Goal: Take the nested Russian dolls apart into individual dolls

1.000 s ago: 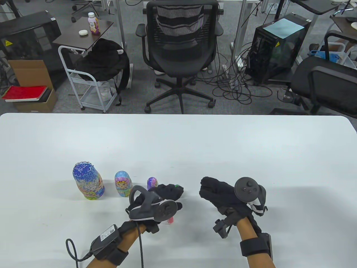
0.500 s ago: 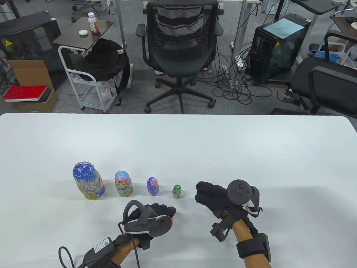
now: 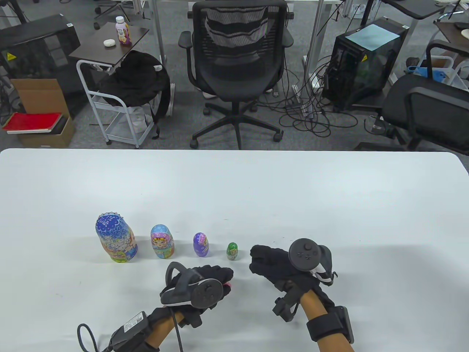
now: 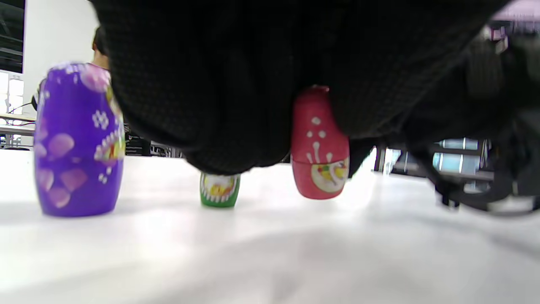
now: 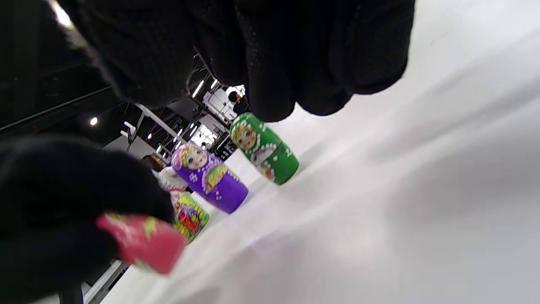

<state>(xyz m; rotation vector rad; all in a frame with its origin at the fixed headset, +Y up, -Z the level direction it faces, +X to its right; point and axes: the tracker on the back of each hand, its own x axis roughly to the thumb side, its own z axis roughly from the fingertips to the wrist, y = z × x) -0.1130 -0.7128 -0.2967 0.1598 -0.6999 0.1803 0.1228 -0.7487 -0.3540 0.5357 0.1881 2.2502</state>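
Four painted dolls stand in a row on the white table: a large blue doll [image 3: 116, 238], a light-blue doll [image 3: 162, 242], a purple doll [image 3: 200, 245] and a small green doll [image 3: 232, 251]. My left hand [image 3: 223, 280] is just in front of the row and holds a tiny red doll [image 4: 320, 145] in its fingers, a little above the table. Only a pink sliver of the red doll [image 3: 229, 284] shows from above. My right hand [image 3: 262, 258] hovers right of the green doll with its fingers [image 5: 270, 63] loosely curled and nothing in them. The purple doll [image 4: 78, 141] and the green doll [image 4: 219, 190] stand behind the red one.
The white table [image 3: 329, 205] stretches far back and to the right. An office chair [image 3: 236, 55], a cart [image 3: 117, 110] and computer towers stand on the floor beyond its far edge.
My left hand let go of the green doll, which now stands in the row, and drew back toward me with the red doll. My right hand drifted left and nearer.
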